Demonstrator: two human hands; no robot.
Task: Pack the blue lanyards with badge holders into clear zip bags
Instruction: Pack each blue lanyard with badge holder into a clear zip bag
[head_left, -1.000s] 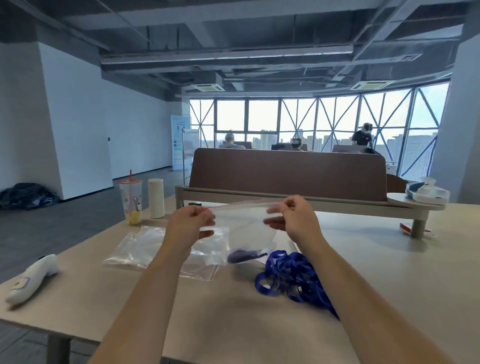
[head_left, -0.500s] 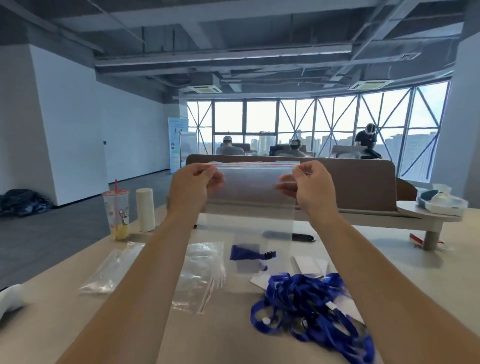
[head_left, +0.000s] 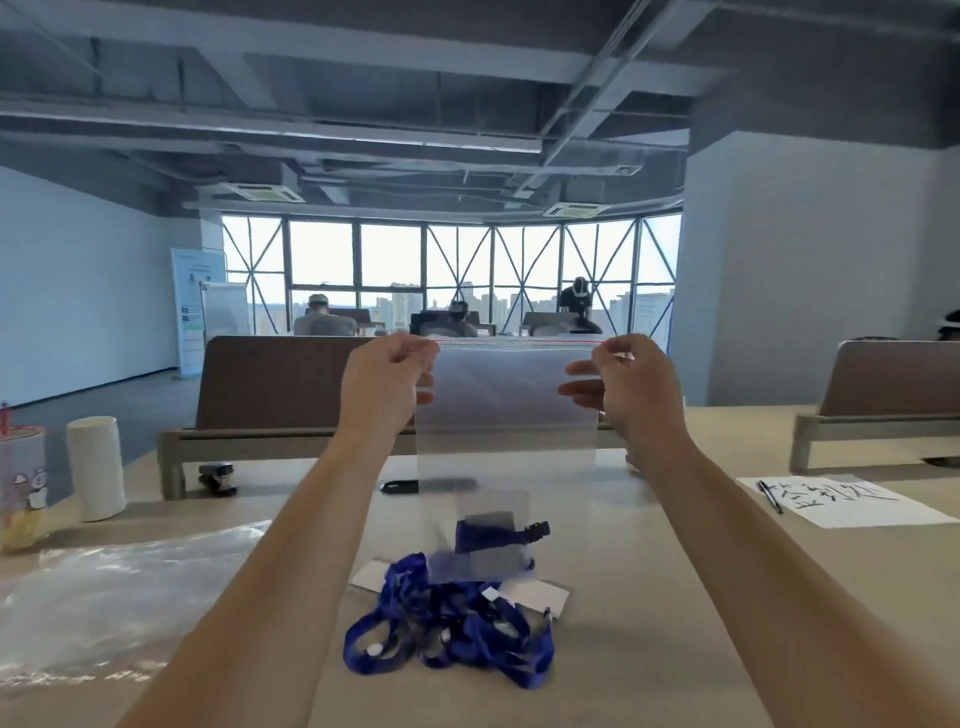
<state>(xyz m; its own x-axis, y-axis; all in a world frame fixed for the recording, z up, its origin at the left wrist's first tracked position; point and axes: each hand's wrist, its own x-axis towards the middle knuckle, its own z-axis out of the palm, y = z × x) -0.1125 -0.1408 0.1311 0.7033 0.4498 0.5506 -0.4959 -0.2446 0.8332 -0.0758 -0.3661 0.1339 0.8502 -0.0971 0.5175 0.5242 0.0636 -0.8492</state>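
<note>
- One blue lanyard (head_left: 480, 535) lies folded at the bottom of a clear zip bag (head_left: 506, 410), with what looks like its badge holder (head_left: 493, 561) and a black clip (head_left: 538, 530); blur hides any finer detail
- The bag hangs upright above the table (head_left: 675, 597) with its top strip pulled taut; the left hand (head_left: 382, 384) pinches the top left corner, and the right hand (head_left: 631, 387) pinches the top right corner with its lower fingers spread along the bag's side
- I cannot tell whether the zip strip is pressed shut; my guess is that this bag is at the sealing step, so one pack is nearly done
- Plenty is left: a tangled heap of lanyards (head_left: 452, 631) lies on the table below the bag's lower edge, none of it bagged, with white cards (head_left: 540, 595) showing from under it; I cannot tell whether bag and heap touch
- A stack of empty bags (head_left: 104, 597) lies flat to the left of the heap, apart from it, with nothing showing inside
- I see no filled bag set aside anywhere on the table
- Farther out stand a drink cup (head_left: 21, 483) and a white cylinder (head_left: 96, 467) at the far left; a black marker (head_left: 400, 486) lies beyond the bag, and a sheet of paper (head_left: 852, 506) with a pen (head_left: 770, 496) on it lies to the right
</note>
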